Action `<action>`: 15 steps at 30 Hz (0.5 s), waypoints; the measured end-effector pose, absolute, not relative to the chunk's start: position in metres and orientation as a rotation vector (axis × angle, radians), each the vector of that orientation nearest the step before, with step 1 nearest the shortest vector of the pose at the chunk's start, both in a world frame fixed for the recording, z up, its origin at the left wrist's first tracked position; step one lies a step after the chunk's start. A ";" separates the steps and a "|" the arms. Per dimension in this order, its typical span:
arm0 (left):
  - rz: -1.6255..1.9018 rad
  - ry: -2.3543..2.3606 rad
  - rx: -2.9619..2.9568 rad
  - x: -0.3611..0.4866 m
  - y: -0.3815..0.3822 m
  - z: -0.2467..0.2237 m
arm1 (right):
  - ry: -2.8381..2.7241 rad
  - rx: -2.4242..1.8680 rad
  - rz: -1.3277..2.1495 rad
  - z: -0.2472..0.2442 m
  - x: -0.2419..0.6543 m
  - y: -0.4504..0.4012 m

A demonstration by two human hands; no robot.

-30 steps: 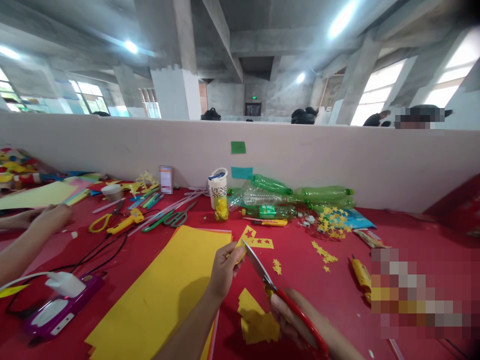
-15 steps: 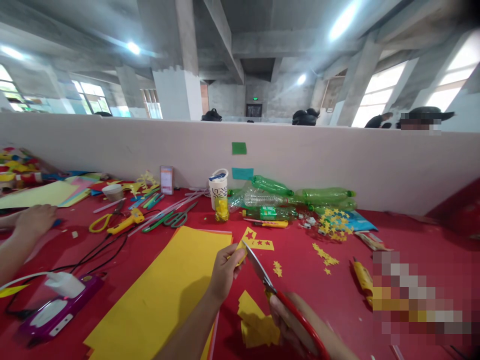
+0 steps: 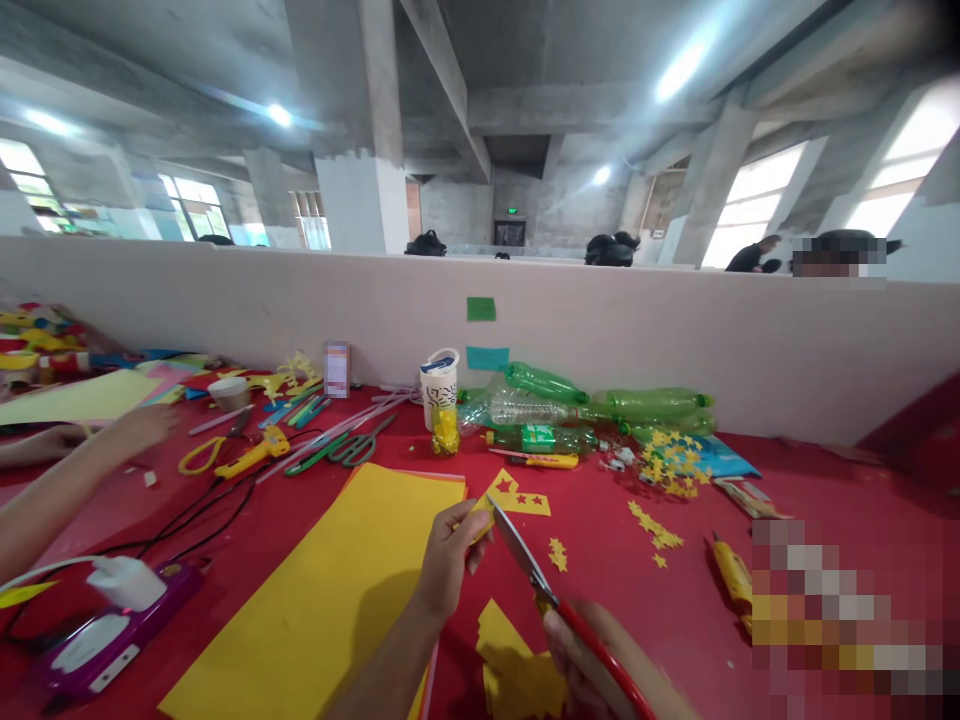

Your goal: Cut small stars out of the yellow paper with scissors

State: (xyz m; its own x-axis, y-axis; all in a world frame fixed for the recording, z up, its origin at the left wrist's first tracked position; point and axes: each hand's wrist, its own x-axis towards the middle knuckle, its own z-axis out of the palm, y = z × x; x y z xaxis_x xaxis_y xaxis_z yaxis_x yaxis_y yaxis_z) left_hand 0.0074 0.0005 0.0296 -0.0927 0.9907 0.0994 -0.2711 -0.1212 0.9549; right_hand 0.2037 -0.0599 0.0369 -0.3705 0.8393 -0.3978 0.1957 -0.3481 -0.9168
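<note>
Between the thumb and fingers of my left hand (image 3: 448,556) is a small piece of yellow paper (image 3: 484,507). My right hand (image 3: 581,645) is closed round the red handles of a pair of scissors (image 3: 525,555), whose blade tips meet the paper's edge. Just beyond lie yellow strips (image 3: 531,502) with star-shaped holes. A little heap of yellow stars (image 3: 557,554) rests right of the blades. Below, yellow paper scraps (image 3: 514,660) lie partly behind my right hand. Large yellow sheets (image 3: 322,590) spread out beneath my left forearm.
Green plastic bottles (image 3: 547,438), a white cup (image 3: 438,388) and a yellow utility knife (image 3: 551,461) stand or lie toward the partition (image 3: 360,300). More stars (image 3: 675,465) are piled at right. At left are a glue gun (image 3: 251,455), a purple power strip (image 3: 120,635) and another person's arm (image 3: 82,480).
My hands keep nearly the same pose, with the scissors still at the paper. The view has tilted up slightly. At left, the other person's arm has reached further in.
</note>
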 end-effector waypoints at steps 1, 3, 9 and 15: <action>1.481 0.990 1.014 0.007 0.000 0.031 | -1.394 -1.373 1.766 0.038 0.204 -0.060; 1.506 0.972 0.967 0.007 0.000 0.034 | -1.376 -1.391 1.747 0.039 0.204 -0.061; 1.525 0.926 0.894 0.005 0.001 0.041 | -1.243 -1.427 1.699 0.039 0.203 -0.064; 1.425 0.817 0.891 0.012 0.002 0.035 | -1.307 -1.428 1.658 0.043 0.196 -0.061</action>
